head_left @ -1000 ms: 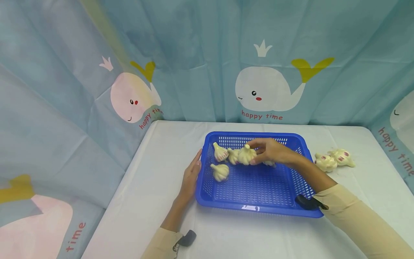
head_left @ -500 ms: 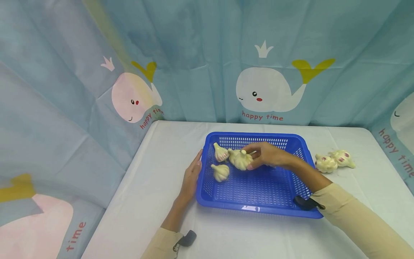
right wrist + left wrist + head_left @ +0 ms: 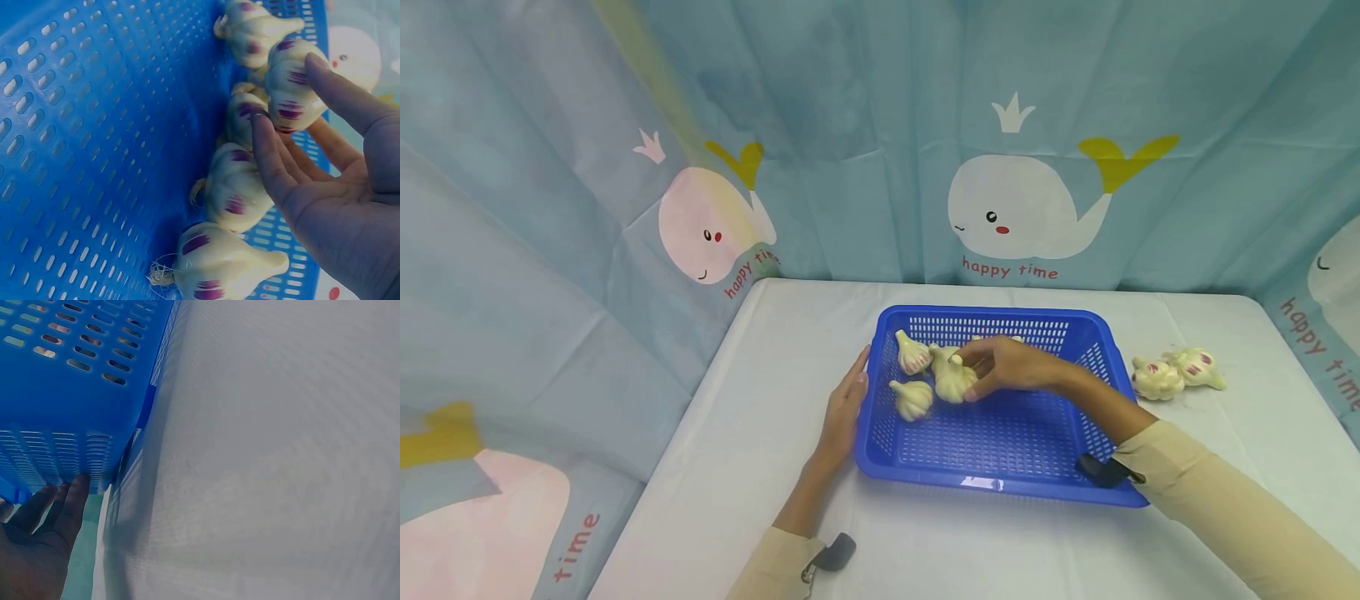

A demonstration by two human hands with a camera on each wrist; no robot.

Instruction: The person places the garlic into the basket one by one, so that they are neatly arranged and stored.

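Observation:
A blue slotted plastic basket [image 3: 1000,482] stands on the white table. My right hand [image 3: 1017,367] reaches into it and pinches a pale garlic bulb [image 3: 953,383] between thumb and fingers; its purple streaks show in the right wrist view. One bulb [image 3: 913,353] lies in the back left corner and another garlic bulb [image 3: 913,402] in front of it. More garlic bulbs [image 3: 215,265] line one side of the basket in the right wrist view, partly hidden by the hand in the head view. My left hand [image 3: 841,410] touches the basket's left wall with straight fingers [image 3: 73,509].
Two purple-streaked garlic bulbs [image 3: 1197,367] lie together on the white table [image 3: 760,367], right of the basket. Behind the table hangs a blue curtain [image 3: 850,125] printed with whales. A black strap device [image 3: 1101,472] on the right wrist hangs close over the basket's front right corner.
My right hand has carried the garlic bulb left and nearer to me, low in the basket. Tops of bulbs behind the hand now show. The left hand stays in place.

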